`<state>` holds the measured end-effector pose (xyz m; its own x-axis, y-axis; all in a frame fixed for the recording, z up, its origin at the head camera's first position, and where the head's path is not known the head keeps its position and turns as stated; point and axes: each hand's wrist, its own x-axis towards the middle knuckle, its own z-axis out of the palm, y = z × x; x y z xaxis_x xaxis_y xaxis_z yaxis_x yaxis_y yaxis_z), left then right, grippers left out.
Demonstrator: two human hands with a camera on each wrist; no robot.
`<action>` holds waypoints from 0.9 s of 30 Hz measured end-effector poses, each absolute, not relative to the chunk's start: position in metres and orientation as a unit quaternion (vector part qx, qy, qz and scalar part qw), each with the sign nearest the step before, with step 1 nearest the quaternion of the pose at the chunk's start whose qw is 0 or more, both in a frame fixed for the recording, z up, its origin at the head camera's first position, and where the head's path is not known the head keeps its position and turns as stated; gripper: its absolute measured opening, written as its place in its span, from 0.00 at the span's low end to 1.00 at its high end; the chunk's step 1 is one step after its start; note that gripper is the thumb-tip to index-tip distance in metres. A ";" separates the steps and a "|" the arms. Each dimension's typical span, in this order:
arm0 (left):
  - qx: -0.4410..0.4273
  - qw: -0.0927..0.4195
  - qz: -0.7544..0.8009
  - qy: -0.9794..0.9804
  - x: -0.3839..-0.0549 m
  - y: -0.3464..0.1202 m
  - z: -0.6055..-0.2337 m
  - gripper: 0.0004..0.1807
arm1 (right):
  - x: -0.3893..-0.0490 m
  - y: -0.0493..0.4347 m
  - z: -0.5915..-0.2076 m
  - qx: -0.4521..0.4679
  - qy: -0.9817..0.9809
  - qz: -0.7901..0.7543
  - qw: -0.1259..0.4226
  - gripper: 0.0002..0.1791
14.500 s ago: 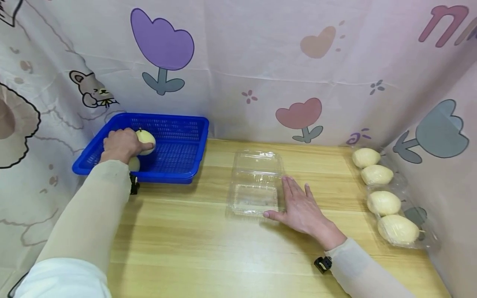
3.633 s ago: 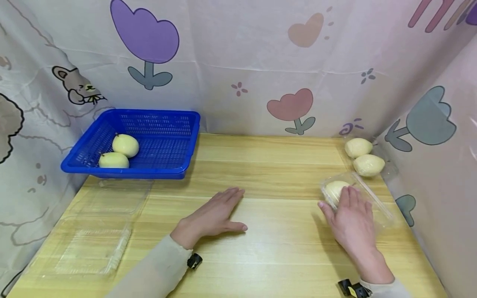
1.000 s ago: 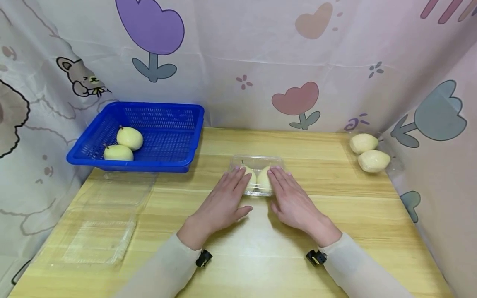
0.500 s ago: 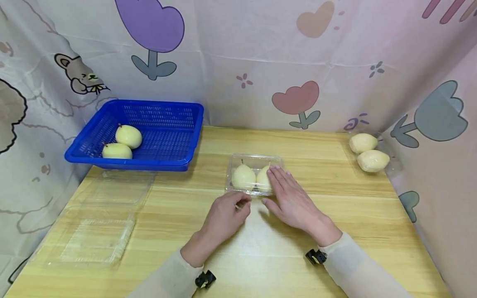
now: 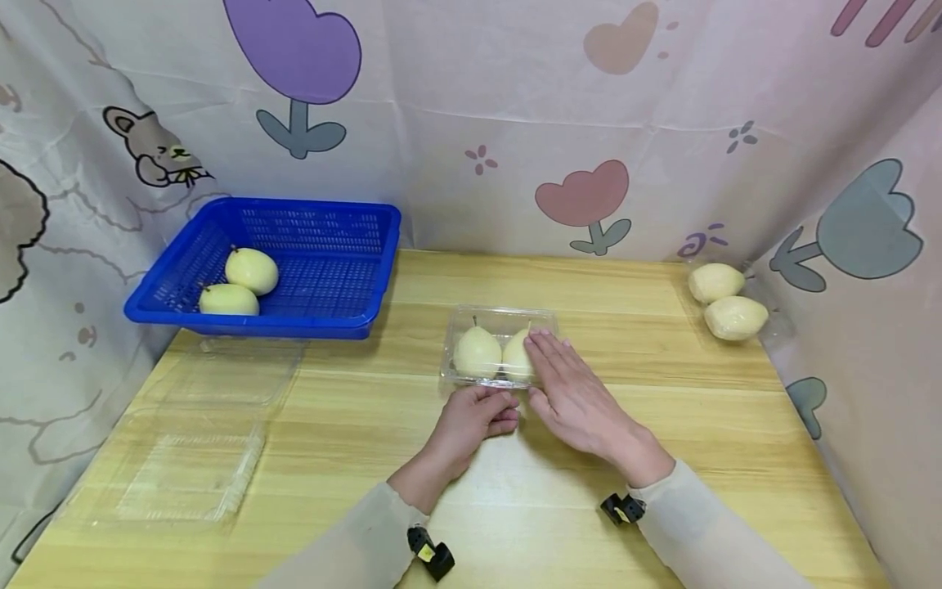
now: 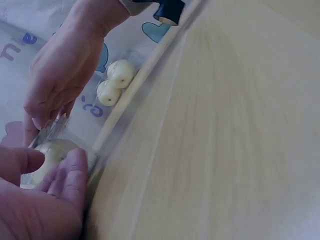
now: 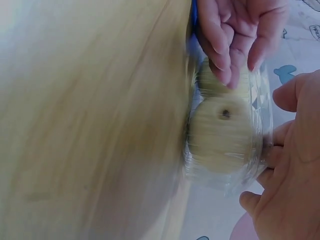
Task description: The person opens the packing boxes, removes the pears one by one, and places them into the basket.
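Note:
A clear plastic clamshell box point(image 5: 450, 335) with its lid down sits mid-table, holding two pale yellow pears point(image 5: 477, 353). My left hand point(image 5: 471, 429) is at its front edge, thumb and bent fingers apart around the rim in the right wrist view. My right hand point(image 5: 585, 401) rests its straight fingers on the right part of the lid, partly covering the right-hand pear point(image 7: 220, 135). In the left wrist view the right hand point(image 6: 65, 75) reaches down onto the lid from the far side.
A blue basket point(image 5: 331, 321) with two pears point(image 5: 252, 272) stands at the back left. In front of it lies an open, empty clamshell box point(image 5: 191, 474). Another clear box with two pears point(image 5: 736, 318) stands at the back right, close to the curtain point(image 5: 456, 82).
A box with pears was brought from the right to the middle, and an open box now lies at left. Lately my left hand slid off the lid to its front edge; the right hand stayed.

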<state>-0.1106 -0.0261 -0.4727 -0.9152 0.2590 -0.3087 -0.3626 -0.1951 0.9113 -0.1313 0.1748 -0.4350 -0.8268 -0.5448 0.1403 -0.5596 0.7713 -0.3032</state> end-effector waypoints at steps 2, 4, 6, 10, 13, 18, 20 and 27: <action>-0.053 0.194 0.782 0.590 -0.112 -0.025 -0.474 0.14 | -0.131 0.174 -0.435 0.295 -0.940 0.170 0.022 0.39; -0.060 0.193 0.787 0.582 -0.113 -0.024 -0.474 0.14 | -0.130 0.173 -0.436 0.297 -0.939 0.170 0.025 0.39; -0.068 0.195 0.792 0.575 -0.114 -0.023 -0.474 0.15 | -0.129 0.172 -0.437 0.298 -0.939 0.169 0.027 0.40; -0.084 0.199 0.798 0.562 -0.116 -0.020 -0.473 0.16 | -0.127 0.169 -0.438 0.299 -0.939 0.170 0.027 0.41; -0.090 0.199 0.800 0.559 -0.117 -0.018 -0.473 0.16 | -0.126 0.168 -0.438 0.303 -0.937 0.170 0.026 0.41; -0.096 0.201 0.801 0.556 -0.119 -0.016 -0.473 0.16 | -0.127 0.169 -0.437 0.304 -0.934 0.185 0.023 0.38; -0.091 0.205 0.803 0.553 -0.119 -0.016 -0.473 0.16 | -0.129 0.169 -0.435 0.302 -0.932 0.201 0.020 0.36; -0.098 0.213 0.807 0.542 -0.120 -0.017 -0.473 0.17 | -0.138 0.170 -0.436 0.275 -0.914 0.295 0.038 0.29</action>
